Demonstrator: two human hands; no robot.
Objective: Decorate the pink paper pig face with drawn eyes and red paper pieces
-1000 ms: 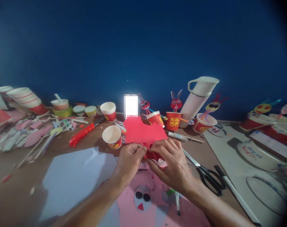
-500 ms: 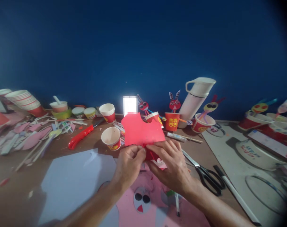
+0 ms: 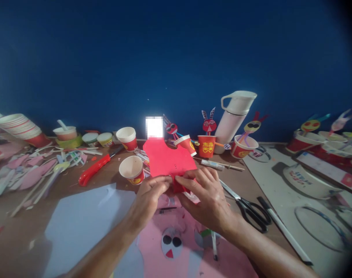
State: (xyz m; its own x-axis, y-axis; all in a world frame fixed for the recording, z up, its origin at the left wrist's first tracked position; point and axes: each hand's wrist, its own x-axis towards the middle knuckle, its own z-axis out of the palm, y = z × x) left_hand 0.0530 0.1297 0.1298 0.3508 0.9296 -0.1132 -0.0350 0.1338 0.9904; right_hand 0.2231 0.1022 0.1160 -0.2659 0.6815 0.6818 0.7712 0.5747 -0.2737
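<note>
A sheet of red paper [image 3: 170,157] with curved cut-outs along its top edge is held up over the middle of the table. My left hand [image 3: 150,195] pinches its lower edge between thumb and fingers. From the other side my right hand [image 3: 206,193] grips the same edge, where a darker part of the paper bends down between the hands. Its fingertips partly hide that bend. Below them lies pink paper [image 3: 152,247] with a white paper face [image 3: 171,243] that has black eyes and a red triangle.
Black-handled scissors [image 3: 252,212] and a black-and-white stick [image 3: 286,231] lie at right. A red utility knife [image 3: 94,170], a paper cup [image 3: 131,170] and white paper [image 3: 83,227] are at left. Behind stand a thermos [image 3: 230,123] and a red cup figure [image 3: 207,146]. Paper scraps [image 3: 33,170] cover the far left.
The camera view has turned slightly to the right, so everything sits further left. Both hands keep hold of the red paper, and my fingers have shifted a little along its lower edge.
</note>
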